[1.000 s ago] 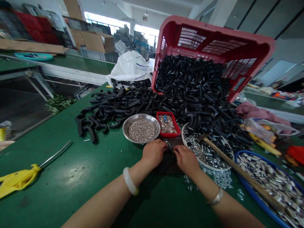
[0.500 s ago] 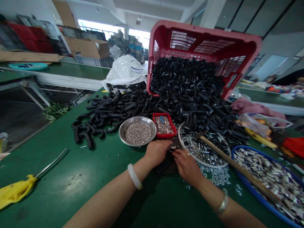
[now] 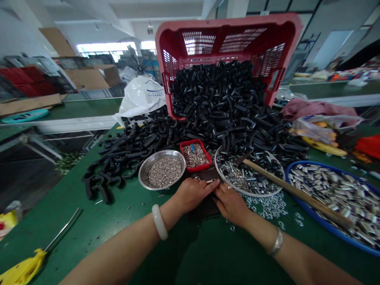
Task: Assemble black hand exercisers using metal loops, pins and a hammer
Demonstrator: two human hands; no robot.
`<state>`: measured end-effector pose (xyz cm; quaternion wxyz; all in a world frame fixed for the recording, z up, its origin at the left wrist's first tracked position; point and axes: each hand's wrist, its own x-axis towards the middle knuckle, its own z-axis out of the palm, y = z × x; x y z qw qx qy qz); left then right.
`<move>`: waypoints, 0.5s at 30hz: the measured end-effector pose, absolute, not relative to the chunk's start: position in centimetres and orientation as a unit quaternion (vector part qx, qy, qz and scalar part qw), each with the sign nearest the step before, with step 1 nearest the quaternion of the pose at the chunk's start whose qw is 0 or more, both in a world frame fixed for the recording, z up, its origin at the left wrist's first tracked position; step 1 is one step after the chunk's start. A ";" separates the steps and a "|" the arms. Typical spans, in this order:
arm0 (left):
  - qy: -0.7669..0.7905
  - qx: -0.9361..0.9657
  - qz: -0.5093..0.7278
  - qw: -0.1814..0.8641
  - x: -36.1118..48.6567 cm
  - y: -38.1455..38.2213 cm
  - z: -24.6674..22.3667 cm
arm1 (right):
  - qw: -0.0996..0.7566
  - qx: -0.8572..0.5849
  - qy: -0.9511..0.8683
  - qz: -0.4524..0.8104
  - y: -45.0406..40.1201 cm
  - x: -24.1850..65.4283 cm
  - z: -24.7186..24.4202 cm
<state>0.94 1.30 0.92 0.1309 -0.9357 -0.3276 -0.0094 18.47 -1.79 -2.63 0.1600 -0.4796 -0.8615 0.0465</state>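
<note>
Rod with yellow grip-end (image 3: 25, 269) lies on green counter (image 3: 118, 233), left of metal bowl (image 3: 142, 180) and nearer the wearer. Loose black hooked parts (image 3: 105, 174) spread left of and behind the bowl; white sack (image 3: 139, 95) farther behind it. Bowl holds small silver pieces.

Left hand (image 3: 191, 194): just right of the bowl, on the near side, index finger extended toward the right hand's fingertips. Red tray (image 3: 199, 168) of small metal pins adjoins the bowl's right side. Small metal piece (image 3: 211, 181) is right of the bowl, at the fingers of both hands, above dark pad (image 3: 204, 208). Red crate (image 3: 225, 23), tipped open, is behind and right of the bowl, black parts spilling out.

Right hand (image 3: 233, 204): farther right of the bowl, fingers bent close together. Grip of each hand: narrow; cannot tell which pinches the piece.

Continuing right of the bowl: white-rimmed tray (image 3: 219, 170), mixed metal parts; silver links (image 3: 271, 208) on its near side; wooden-handled hammer (image 3: 297, 192) across tray and blue basin (image 3: 335, 233) of metal sleeves.
</note>
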 end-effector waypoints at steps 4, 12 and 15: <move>-0.332 -0.933 -0.005 0.140 1.1 0.7 0.4 | 0.146 -0.466 -0.872 0.042 -1.8 18.2 -1.9; -0.422 -0.891 -0.167 -0.010 -0.9 1.1 -0.7 | -0.048 -0.707 -0.696 -0.116 -2.0 31.1 2.3; -0.389 -0.893 -0.217 -0.058 -1.2 1.4 -0.9 | -0.095 -0.727 -0.677 -0.063 -2.6 35.9 2.3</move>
